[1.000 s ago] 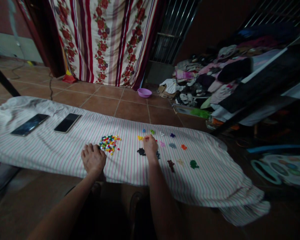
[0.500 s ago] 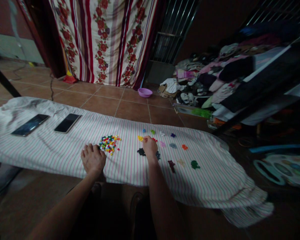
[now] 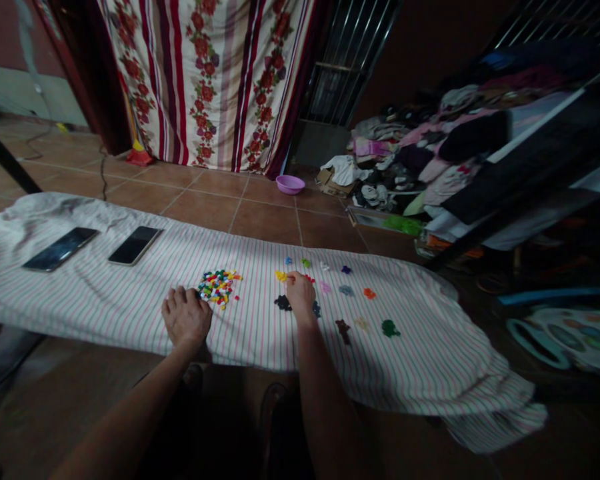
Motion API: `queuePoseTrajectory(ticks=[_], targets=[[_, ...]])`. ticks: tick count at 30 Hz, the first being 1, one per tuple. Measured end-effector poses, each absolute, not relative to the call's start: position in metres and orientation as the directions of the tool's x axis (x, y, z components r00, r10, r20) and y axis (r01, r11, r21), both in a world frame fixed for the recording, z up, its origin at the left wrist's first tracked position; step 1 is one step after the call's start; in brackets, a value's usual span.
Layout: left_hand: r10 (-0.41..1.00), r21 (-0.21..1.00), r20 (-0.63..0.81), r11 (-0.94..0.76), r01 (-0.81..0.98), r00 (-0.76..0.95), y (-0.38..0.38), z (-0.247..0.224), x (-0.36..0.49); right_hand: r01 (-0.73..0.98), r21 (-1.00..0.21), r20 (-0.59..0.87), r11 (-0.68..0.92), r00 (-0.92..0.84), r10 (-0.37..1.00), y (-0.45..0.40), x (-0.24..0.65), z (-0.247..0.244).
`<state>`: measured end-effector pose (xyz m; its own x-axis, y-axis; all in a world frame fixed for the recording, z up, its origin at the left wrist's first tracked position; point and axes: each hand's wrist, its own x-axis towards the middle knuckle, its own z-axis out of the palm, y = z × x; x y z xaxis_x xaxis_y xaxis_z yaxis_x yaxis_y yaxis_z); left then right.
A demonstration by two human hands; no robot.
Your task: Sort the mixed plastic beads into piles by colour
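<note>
My left hand [image 3: 186,316] lies flat on the striped cloth [image 3: 253,320], fingers stretched out, beside a mixed heap of small coloured beads [image 3: 217,288]. My right hand [image 3: 301,292] has its fingertips pinched together at the right edge of a small yellow bead pile [image 3: 281,275]. Whatever is between those fingertips is too small to make out. A black pile [image 3: 283,303] sits left of this hand, and a red one [image 3: 309,279] and a dark blue one [image 3: 317,309] are partly hidden by it. Pink [image 3: 325,287], grey [image 3: 347,291] and orange [image 3: 369,293] piles lie to its right.
Light blue [image 3: 289,261], lime green [image 3: 306,263], white [image 3: 325,266] and purple [image 3: 347,270] piles lie farther back. Brown [image 3: 343,330], beige [image 3: 362,324] and dark green [image 3: 391,328] piles lie nearer. Two phones [image 3: 135,245] [image 3: 61,249] rest at left. A purple basin [image 3: 290,185] stands on the floor.
</note>
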<state>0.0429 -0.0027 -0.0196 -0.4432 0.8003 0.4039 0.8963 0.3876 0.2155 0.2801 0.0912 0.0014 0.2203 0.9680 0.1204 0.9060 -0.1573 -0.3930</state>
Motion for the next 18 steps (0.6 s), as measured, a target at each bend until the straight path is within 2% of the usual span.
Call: queuePoseTrajectory(ticks=[9, 18], targets=[[0.798, 0.257, 0.383, 0.392, 0.883, -0.466, -0.0025, -0.0175, 0.0437, 0.887, -0.456, 0.218, -0.069, 0.187, 0.958, 0.0920, 0.2853, -0.0028], [0.795, 0.236, 0.396, 0.396, 0.888, -0.460, -0.0023, -0.0192, 0.0437, 0.862, -0.506, 0.280, 0.026, 0.135, 0.950, 0.0904, 0.2794, 0.0021]])
